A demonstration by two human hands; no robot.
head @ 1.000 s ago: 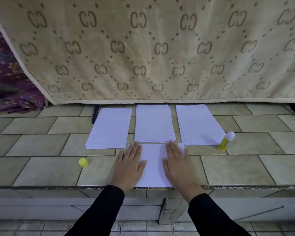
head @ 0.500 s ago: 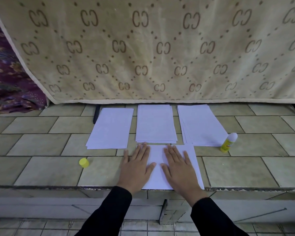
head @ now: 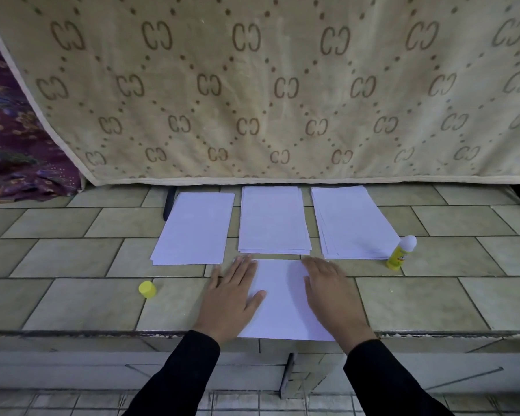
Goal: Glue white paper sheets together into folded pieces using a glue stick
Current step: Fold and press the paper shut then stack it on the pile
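Head view: my left hand (head: 231, 298) and right hand (head: 332, 298) lie flat and apart, fingers straight, on either side of a smooth white sheet (head: 285, 307) at the near edge of the glazed tile ledge (head: 72, 301). Rectangular paper stacks (head: 272, 219) lie at twelve o'clock. An uncapped yellow glue stick (head: 400, 253) stands at two o'clock, its label unreadable. Its round cap (head: 147, 289) lies at nine. The plush beige blanket (head: 252, 85) behind repeats a "CC"-like monogram.

One head-worn view looks forward and down, close over the tiled ledge (head: 72, 301).
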